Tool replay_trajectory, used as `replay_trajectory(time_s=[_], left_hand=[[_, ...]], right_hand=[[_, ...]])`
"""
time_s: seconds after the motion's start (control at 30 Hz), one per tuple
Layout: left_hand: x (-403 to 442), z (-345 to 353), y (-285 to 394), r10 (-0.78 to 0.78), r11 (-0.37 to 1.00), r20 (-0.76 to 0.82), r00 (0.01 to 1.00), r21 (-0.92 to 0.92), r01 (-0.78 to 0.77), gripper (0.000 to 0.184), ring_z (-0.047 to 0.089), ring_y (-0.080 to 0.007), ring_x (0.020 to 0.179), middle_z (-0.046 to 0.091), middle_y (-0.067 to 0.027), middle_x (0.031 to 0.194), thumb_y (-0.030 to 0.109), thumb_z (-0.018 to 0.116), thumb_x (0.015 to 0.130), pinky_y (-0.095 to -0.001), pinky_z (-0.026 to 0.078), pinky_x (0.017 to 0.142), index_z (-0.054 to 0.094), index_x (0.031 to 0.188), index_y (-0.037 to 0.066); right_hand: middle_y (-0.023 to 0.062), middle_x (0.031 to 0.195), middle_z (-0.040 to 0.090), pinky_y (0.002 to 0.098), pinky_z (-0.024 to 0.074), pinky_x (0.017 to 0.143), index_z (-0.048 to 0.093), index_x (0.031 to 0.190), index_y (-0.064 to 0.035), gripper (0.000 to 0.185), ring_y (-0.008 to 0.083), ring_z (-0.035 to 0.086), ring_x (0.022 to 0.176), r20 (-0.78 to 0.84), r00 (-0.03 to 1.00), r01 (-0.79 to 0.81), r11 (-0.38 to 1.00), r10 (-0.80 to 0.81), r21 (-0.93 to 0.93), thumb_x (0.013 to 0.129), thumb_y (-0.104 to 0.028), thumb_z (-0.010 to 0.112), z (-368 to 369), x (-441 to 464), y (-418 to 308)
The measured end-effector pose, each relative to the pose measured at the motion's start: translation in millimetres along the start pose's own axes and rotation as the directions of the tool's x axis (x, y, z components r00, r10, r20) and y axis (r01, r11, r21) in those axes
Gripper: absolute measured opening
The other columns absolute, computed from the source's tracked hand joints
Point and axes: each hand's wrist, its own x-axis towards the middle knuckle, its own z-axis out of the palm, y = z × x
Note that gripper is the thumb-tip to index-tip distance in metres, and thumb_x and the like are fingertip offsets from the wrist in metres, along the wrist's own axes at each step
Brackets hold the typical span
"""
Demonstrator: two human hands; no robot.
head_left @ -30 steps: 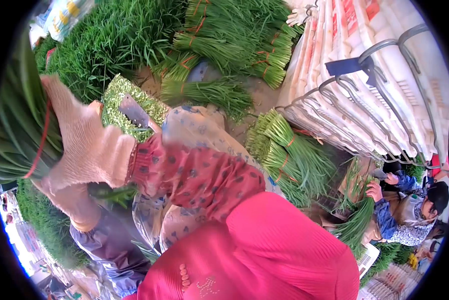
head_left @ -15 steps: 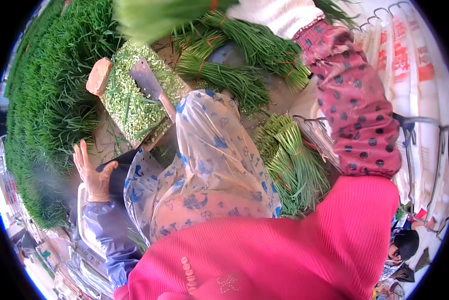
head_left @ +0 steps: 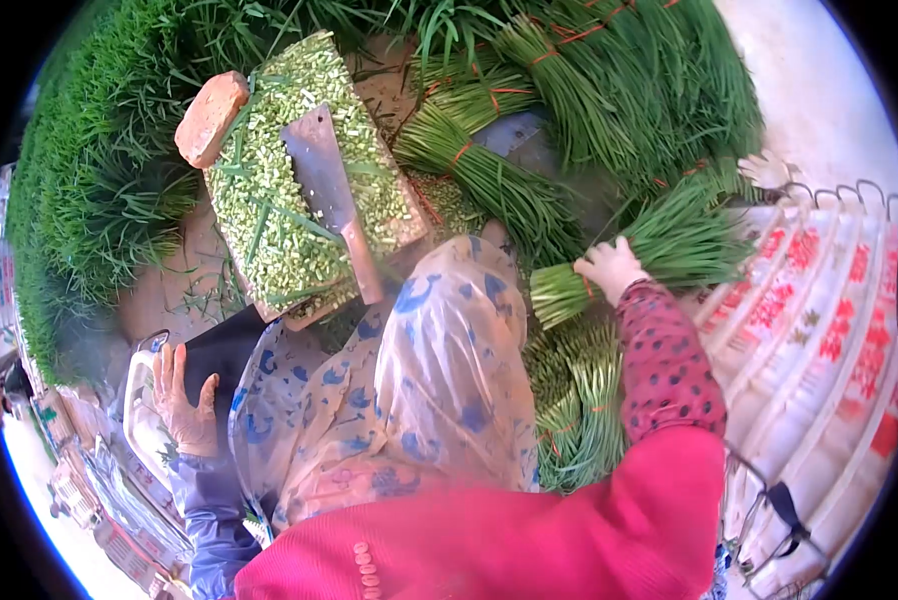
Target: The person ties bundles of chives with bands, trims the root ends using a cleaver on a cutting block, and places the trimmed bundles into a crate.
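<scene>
Our right hand (head_left: 612, 268) is clenched round a bundle (head_left: 687, 238) near its pale ends, just beside the orange band (head_left: 588, 287) that ties it. The bundle lies out to our right, ends toward our knee, leaves toward the white crates (head_left: 804, 320); whether it rests on anything or hangs from our grip, we cannot tell. Our left hand (head_left: 184, 410) is empty, fingers spread and thumb apart, well away from the bundle.

As far as we can judge, the bundle in our grip is finished: it is banded and its ends look cut level. More banded bundles (head_left: 587, 415) lie just below it, another (head_left: 489, 175) lies beyond our knee, and a big tied pile (head_left: 659, 95) fills the upper right. Pale cut bits (head_left: 274, 245) cover the board (head_left: 409, 212), so much trimming seems done. The cleaver (head_left: 319, 165) lies flat on them, out of our hands, with a brick (head_left: 212, 118) at the board's far corner. What seems left is the greens (head_left: 109, 170) massed on our left, where we see no bands.
</scene>
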Motion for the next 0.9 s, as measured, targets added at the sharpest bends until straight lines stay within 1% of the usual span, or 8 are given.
replay_trajectory(time_s=[0.07,0.13,0.23,0.37,0.47,0.67,0.73,0.9], left_hand=[[5.0,-2.9,5.4,-0.022,0.999,0.023,0.999,0.031,0.021,0.063,0.037,-0.0345,0.141,0.049,-0.0107,0.147,0.031,0.074,0.082,-0.047,0.028,0.115,0.055,0.139,0.01],[9.5,-4.8,9.6,-0.038,0.994,0.079,0.996,0.11,0.029,0.061,0.038,-0.0343,0.141,0.05,-0.0094,0.146,0.029,0.074,0.083,-0.0472,0.028,0.115,0.056,0.139,0.012],[18.3,-15.3,30.5,-0.034,0.989,0.075,0.997,0.146,0.022,0.057,0.042,-0.0334,0.138,0.055,-0.009,0.142,0.024,0.075,0.081,-0.0449,0.031,0.114,0.06,0.135,0.012],[19.8,-16.0,28.5,-0.028,0.986,0.115,0.993,0.168,0.009,0.057,0.04,-0.0356,0.139,0.053,-0.0092,0.144,0.026,0.073,0.084,-0.0484,0.029,0.114,0.057,0.138,0.013],[17.2,-8.1,20.1,-0.048,0.988,0.091,0.995,0.15,0.034,0.056,0.041,-0.0363,0.138,0.054,-0.0101,0.143,0.024,0.073,0.084,-0.0483,0.03,0.113,0.058,0.136,0.013],[20.6,-10.0,21.3,-0.097,0.991,0.121,0.988,0.104,0.085,0.056,0.044,-0.0356,0.136,0.056,-0.0104,0.14,0.015,0.075,0.079,-0.0477,0.032,0.112,0.06,0.133,0.011],[23.6,-12.2,23.5,-0.092,0.993,0.118,0.989,0.089,0.082,0.055,0.046,-0.0356,0.134,0.057,-0.0105,0.139,0.015,0.075,0.079,-0.0476,0.032,0.112,0.061,0.132,0.011],[17.9,-9.9,18.1,-0.055,0.998,0.079,0.995,0.032,0.053,0.054,0.045,-0.0337,0.134,0.057,-0.0094,0.139,0.017,0.076,0.08,-0.048,0.031,0.111,0.062,0.131,0.013]], right_hand=[[0.001,0.12,0.059,0.0462,0.0353,0.101,0.056,0.125,-0.0244,0.046,0.0199,0.052,0.122,0.005,0.999,-0.05,0.999,0.05,0.001,0.081,-0.012,0.063,10.6,38.2,-12.7],[0.0059,0.125,0.058,0.0463,0.0371,0.101,0.056,0.121,-0.0152,0.054,0.0256,0.052,0.122,-0.492,0.864,0.054,0.95,0.109,0.306,0.07,-0.012,0.074,-3.9,80.2,-23.5],[0.0105,0.133,0.054,0.0488,0.0364,0.104,0.052,0.127,-0.009,0.067,0.0281,0.048,0.129,-0.71,0.645,0.083,0.897,0.283,0.433,0.067,-0.019,0.079,-70.8,134.1,-39.3],[0.0098,0.14,0.048,0.0517,0.0361,0.104,0.041,0.139,-0.0092,0.089,0.0263,0.042,0.134,-0.481,0.761,-0.1,0.812,0.434,0.575,0.065,-0.027,0.086,-119.9,214.8,-51.6],[0.0099,0.14,0.046,0.0583,0.0389,0.096,0.032,0.144,-0.0135,0.103,0.0284,0.042,0.133,-0.138,0.832,-0.352,0.703,0.538,0.618,0.062,-0.033,0.09,-129.3,254.7,-64.0],[0.0113,0.13,0.054,0.0531,0.0406,0.097,0.038,0.138,-0.0157,0.094,0.0317,0.05,0.123,-0.195,0.811,-0.286,0.664,0.552,0.691,0.06,-0.027,0.09,-115.3,261.4,-59.5],[0.0097,0.123,0.058,0.05,0.0411,0.096,0.045,0.129,-0.0142,0.084,0.0318,0.054,0.118,-0.26,0.742,-0.296,0.65,0.618,0.7,0.059,-0.027,0.089,-118.2,239.0,-63.3],[0.0132,0.126,0.058,0.0463,0.042,0.102,0.046,0.135,-0.0112,0.093,0.0353,0.052,0.12,-0.414,0.511,-0.141,0.548,0.753,0.824,0.054,-0.023,0.092,-114.7,154.0,-56.2]])
